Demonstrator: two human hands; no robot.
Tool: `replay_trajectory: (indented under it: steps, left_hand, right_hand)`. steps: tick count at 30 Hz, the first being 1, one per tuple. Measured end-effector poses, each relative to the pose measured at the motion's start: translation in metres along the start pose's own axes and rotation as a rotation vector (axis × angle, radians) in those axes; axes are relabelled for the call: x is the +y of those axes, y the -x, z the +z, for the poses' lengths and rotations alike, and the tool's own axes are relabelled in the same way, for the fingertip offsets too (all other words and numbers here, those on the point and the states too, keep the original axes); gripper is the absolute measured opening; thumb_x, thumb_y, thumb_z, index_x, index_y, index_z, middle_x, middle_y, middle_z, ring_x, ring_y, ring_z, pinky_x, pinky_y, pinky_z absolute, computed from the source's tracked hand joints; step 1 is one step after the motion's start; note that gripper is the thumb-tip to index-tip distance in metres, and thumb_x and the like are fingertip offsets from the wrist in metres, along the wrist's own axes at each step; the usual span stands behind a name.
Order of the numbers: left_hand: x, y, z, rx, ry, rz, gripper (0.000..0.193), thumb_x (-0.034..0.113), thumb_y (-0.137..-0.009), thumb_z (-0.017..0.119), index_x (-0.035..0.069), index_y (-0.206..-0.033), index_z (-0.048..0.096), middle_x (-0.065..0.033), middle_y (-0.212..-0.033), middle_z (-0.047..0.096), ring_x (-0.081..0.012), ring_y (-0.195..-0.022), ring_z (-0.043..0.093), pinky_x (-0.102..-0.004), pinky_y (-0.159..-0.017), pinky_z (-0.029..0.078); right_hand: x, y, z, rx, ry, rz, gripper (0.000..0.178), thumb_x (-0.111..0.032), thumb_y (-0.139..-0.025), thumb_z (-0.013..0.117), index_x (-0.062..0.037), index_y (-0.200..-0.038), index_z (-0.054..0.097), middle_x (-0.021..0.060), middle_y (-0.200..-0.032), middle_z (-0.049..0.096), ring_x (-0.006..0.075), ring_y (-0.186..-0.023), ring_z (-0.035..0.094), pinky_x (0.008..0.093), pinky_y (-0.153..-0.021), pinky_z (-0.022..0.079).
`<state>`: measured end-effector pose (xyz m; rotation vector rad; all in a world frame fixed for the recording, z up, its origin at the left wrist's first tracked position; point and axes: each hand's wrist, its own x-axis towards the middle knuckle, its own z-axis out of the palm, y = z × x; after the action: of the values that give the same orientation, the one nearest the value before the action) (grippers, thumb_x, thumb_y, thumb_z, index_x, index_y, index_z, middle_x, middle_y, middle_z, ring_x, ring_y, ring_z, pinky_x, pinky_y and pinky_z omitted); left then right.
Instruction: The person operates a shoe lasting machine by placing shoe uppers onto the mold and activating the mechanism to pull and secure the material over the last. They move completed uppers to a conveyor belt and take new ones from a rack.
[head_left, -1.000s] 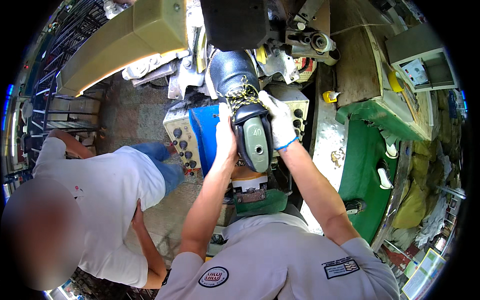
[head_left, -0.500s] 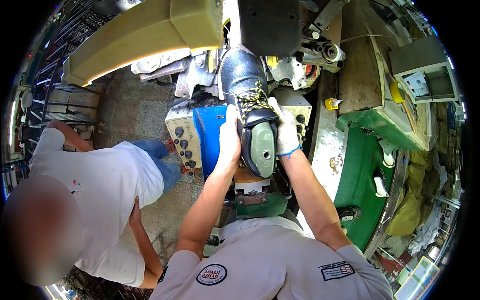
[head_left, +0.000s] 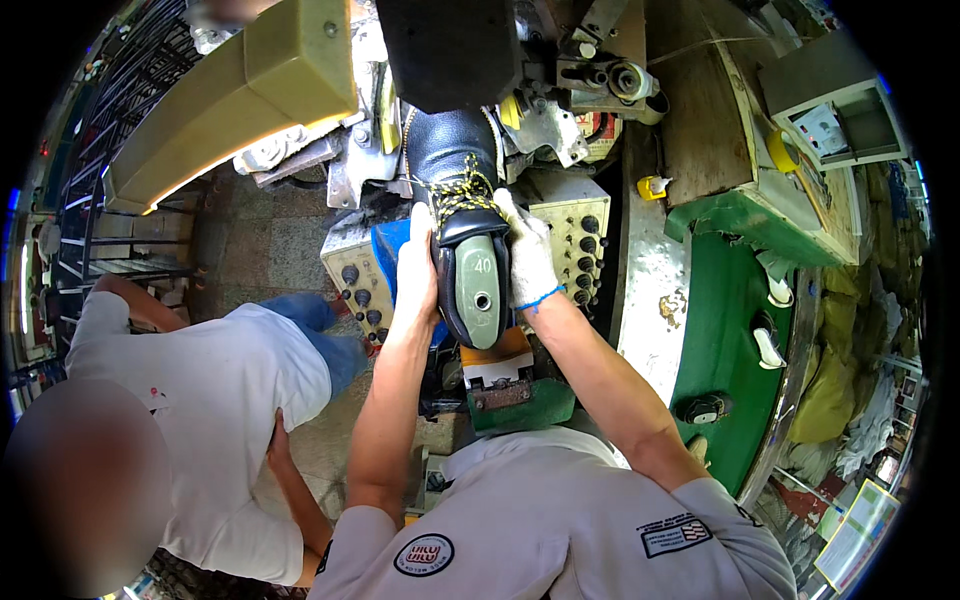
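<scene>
A black leather shoe with yellow-and-black laces sits on a green shoe last, whose holed heel end faces me. The shoe's toe lies under the dark block of a machine, which hides its tip. My bare left hand presses along the left side of the shoe near the heel. On the opposite side my right hand, in a white knit glove with a blue cuff edge, grips the shoe beside the collar. Both hands are closed around it.
Knobbed control panels flank the machine, and a yellow curved arm reaches left. To the right, a green bench carries several shoes. A wooden cabinet stands beyond it. A co-worker in a white shirt is at the left.
The shoe has moved rightward relative to the machine, and its toe is now beneath the dark block. Both hands have kept their hold. The machine appears farther left in view.
</scene>
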<state>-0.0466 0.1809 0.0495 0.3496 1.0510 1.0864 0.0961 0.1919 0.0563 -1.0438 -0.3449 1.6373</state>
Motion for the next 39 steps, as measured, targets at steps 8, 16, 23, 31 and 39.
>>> replay_trajectory:
  steps: [8, 16, 23, 31, 39]
  left_hand:
    - [0.002, 0.007, 0.01, 0.031, -0.037, 0.012, 0.06, 0.057, -0.105, 0.043, 0.005, -0.125, 0.064, -0.0095, -0.111, 0.072, -0.0196, -0.092, 0.07, -0.035, -0.083, 0.057]
    - [-0.024, -0.005, -0.003, -0.001, 0.023, 0.074, 0.064, 0.059, -0.106, 0.041, 0.002, -0.111, 0.071, -0.0063, -0.099, 0.073, -0.0156, -0.08, 0.069, -0.0309, -0.075, 0.056]
    - [-0.048, -0.026, -0.015, -0.118, -0.075, 0.294, 0.067, 0.053, -0.11, 0.031, 0.0, -0.114, 0.071, -0.0057, -0.105, 0.073, -0.0139, -0.091, 0.067, -0.03, -0.085, 0.053]
    - [-0.042, -0.017, -0.009, -0.081, 0.037, 0.283, 0.066, 0.054, -0.11, 0.029, 0.001, -0.116, 0.069, -0.0054, -0.105, 0.072, -0.014, -0.093, 0.066, -0.0298, -0.088, 0.052]
    - [-0.088, 0.016, -0.08, 0.145, -0.542, 0.318, 0.058, 0.041, -0.1, 0.059, -0.004, -0.136, 0.055, -0.0183, -0.119, 0.069, -0.0271, -0.101, 0.069, -0.0372, -0.088, 0.054]
  right_hand:
    - [-0.008, -0.004, -0.004, 0.022, 0.063, 0.039, 0.04, -0.036, -0.097, 0.071, 0.0003, -0.112, 0.072, 0.0025, -0.099, 0.071, 0.0111, -0.084, 0.064, 0.0274, -0.078, 0.052]
    - [0.003, 0.0, -0.01, 0.042, 0.156, -0.01, 0.041, -0.039, -0.097, 0.07, 0.0003, -0.11, 0.073, 0.0012, -0.097, 0.07, 0.0092, -0.084, 0.061, 0.0256, -0.077, 0.05]
    - [0.013, -0.014, -0.025, 0.019, 0.239, -0.179, 0.04, -0.039, -0.098, 0.068, 0.0, -0.105, 0.074, -0.0001, -0.094, 0.069, 0.0079, -0.085, 0.057, 0.0253, -0.078, 0.047]
    - [-0.001, 0.001, -0.017, -0.002, 0.363, -0.148, 0.04, -0.041, -0.098, 0.067, -0.0015, -0.102, 0.074, -0.0015, -0.094, 0.068, 0.0078, -0.084, 0.057, 0.0258, -0.078, 0.047]
    - [0.0, 0.025, -0.077, 0.034, 0.216, -0.199, 0.056, -0.043, -0.104, 0.055, 0.0057, -0.131, 0.059, 0.0173, -0.126, 0.066, 0.0247, -0.113, 0.064, 0.0358, -0.093, 0.055]
